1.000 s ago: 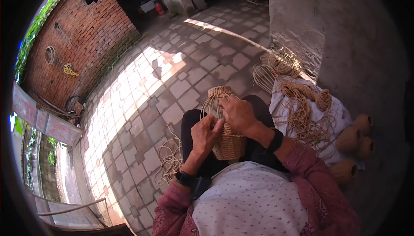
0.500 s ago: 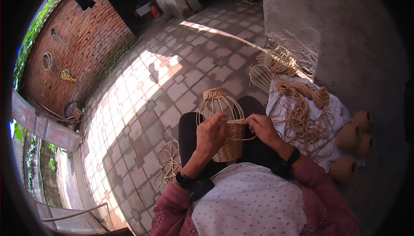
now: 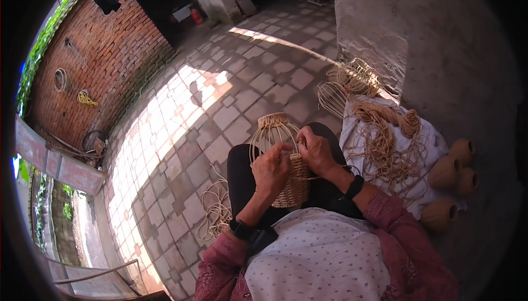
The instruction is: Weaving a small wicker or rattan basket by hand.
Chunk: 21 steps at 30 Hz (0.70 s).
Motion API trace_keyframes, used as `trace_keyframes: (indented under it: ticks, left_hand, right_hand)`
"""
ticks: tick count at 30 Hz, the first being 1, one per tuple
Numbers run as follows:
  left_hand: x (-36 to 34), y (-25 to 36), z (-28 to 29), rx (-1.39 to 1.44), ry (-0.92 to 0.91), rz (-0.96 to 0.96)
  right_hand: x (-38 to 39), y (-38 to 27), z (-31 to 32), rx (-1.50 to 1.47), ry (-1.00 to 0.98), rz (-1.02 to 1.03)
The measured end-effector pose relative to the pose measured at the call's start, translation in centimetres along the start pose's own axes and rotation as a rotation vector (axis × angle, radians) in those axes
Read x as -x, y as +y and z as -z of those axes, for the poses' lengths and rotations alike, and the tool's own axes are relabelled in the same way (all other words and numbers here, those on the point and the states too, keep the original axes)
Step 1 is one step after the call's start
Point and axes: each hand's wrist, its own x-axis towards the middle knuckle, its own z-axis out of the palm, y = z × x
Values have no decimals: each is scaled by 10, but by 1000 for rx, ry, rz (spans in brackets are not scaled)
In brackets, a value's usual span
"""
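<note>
A half-woven basket (image 3: 290, 195) stands between my knees, its lower part woven of tan cord. Bare ribs (image 3: 263, 137) curve up from the weave to a narrow woven collar (image 3: 273, 119). My left hand (image 3: 271, 170) is closed round the basket's left side, gripping it at the ribs and the upper edge of the weave. Closed at the ribs on the right, my right hand (image 3: 317, 151) pinches the weaving cord, though its fingertips are partly hidden. A strand of that cord (image 3: 314, 179) runs beneath the right wrist.
Loose cord (image 3: 215, 207) lies on the paving left of my knees. At right, a white cloth (image 3: 434, 144) bears tangled cord (image 3: 385, 141). Beyond it lie frames of bare ribs (image 3: 333, 98). Several brown clay pots (image 3: 443, 173) sit by the plastered wall (image 3: 440, 53).
My right hand has moved up and left, from the basket's right edge to the ribs close beside my left hand. The left hand and the basket stay nearly in place.
</note>
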Motion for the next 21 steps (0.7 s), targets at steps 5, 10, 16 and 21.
trace_keyframes:
  ticks: [5,10,16,21]
  left_hand:
    - [-3,-8,4,126,16,99]
    - [-5,-17,6,192,23,126]
    - [-6,-15,8,155,8,116]
    - [-4,-4,9,155,-41,116]
  right_hand:
    - [7,-11,19,-293,-24,-248]
    - [22,-8,38,-377,-160,-291]
    - [23,-1,43,-188,-128,-172]
    - [16,9,36,65,-118,-89]
